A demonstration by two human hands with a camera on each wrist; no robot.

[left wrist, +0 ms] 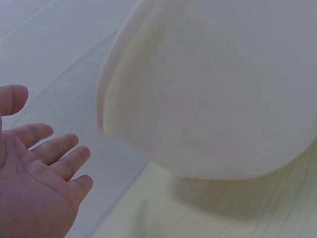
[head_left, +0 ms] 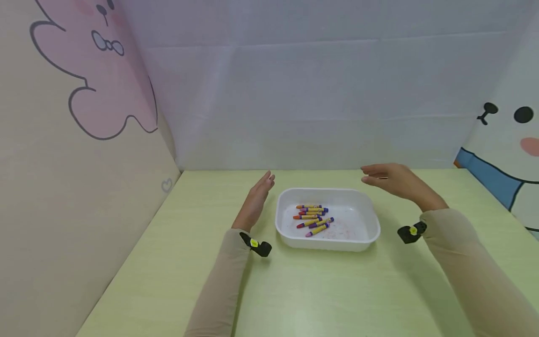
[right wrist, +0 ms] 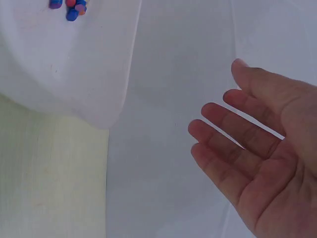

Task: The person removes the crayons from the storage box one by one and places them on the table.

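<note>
A white plastic tray [head_left: 353,220] stands on the table, with several crayons [head_left: 316,230] lying loose in its left half. They have yellow wrappers and red, orange, pink or purple tips. Just left of the tray, my left hand [head_left: 255,200] is held up with its fingers extended, touching nothing. Off the tray's right end, my right hand [head_left: 397,181] hovers above the table, its fingers relaxed and holding nothing. The left wrist view shows the tray's outer wall [left wrist: 213,99] beside the left palm. In the right wrist view, a few blue crayon ends [right wrist: 72,14] show inside the tray.
The pale green-yellow table [head_left: 320,290] reaches back to a white sheet [head_left: 294,107] hanging behind it. On the left, a panel [head_left: 63,196] bears a pink cartoon figure; another cartoon figure [head_left: 501,164] is on the right side. Small black cameras [head_left: 411,232] sit on both wrists.
</note>
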